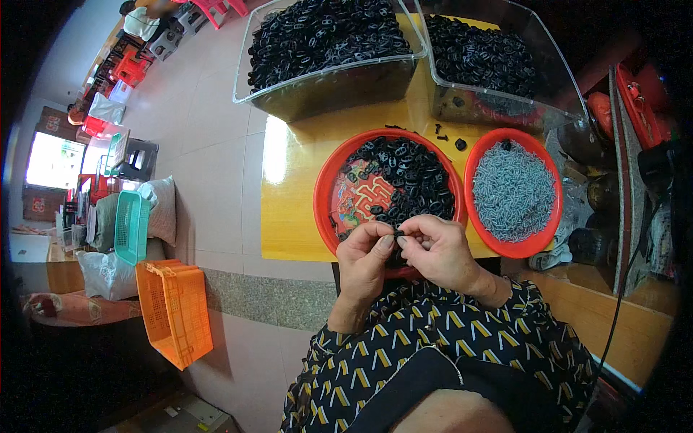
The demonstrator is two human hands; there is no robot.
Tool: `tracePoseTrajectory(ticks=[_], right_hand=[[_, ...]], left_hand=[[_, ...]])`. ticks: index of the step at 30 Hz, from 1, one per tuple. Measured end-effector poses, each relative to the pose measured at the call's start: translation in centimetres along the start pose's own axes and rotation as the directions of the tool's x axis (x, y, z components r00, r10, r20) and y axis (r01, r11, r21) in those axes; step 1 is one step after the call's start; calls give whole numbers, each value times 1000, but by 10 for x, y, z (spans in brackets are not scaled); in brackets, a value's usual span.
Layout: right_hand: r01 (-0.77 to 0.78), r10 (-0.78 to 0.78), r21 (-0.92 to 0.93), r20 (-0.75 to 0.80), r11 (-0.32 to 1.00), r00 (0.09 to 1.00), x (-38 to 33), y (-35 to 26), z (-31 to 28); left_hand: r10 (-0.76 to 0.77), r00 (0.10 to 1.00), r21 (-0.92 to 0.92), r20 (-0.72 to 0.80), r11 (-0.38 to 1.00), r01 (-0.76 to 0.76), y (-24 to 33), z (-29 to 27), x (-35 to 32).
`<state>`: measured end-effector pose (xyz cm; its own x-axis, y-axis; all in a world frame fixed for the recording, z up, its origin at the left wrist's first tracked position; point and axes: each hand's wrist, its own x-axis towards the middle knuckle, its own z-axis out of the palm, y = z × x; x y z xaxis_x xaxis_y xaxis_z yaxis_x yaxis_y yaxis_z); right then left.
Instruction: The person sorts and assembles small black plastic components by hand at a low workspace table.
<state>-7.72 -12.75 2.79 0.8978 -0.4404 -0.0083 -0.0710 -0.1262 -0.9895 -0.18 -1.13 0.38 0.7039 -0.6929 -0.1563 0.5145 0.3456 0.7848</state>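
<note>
Both hands meet over the near edge of a red round tray (320,189) and pinch one small black plastic piece (398,233) between the fingertips. My left hand (363,254) grips it from the left with thumb and forefinger, while my right hand (442,251) closes on it from the right. Fingers cover most of the piece. Beneath and beyond them, many black oval plastic pieces with holes (415,169) fill the tray's right side; its patterned bottom shows at the left. To the right, a smaller red basin (476,162) holds many small silvery pieces (514,191) resembling springs.
Two clear plastic bins (328,68) (505,90) of black pieces stand at the back of the yellow table (289,216). A few loose black parts (460,144) lie before them. On the floor at left are an orange crate (173,310), a green basket (131,227) and sacks (160,209).
</note>
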Motion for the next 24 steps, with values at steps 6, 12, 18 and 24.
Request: tracePoseTrajectory(ticks=[6, 12, 18, 24], right_hand=[[77, -78, -96, -8, 992, 997, -1, 1, -2], [12, -11, 1, -58, 1000, 998, -2, 1, 0], [-10, 10, 3, -42, 1000, 999, -1, 7, -4], [-248, 245, 265, 43, 932, 969, 5, 7, -12]], left_hand=[[75, 997, 287, -18, 956, -67, 5, 5, -1], [-16, 999, 284, -39, 959, 26, -3, -1, 0], [-64, 997, 255, -40, 964, 72, -5, 3, 4], [104, 986, 359, -134, 932, -50, 15, 7, 13]])
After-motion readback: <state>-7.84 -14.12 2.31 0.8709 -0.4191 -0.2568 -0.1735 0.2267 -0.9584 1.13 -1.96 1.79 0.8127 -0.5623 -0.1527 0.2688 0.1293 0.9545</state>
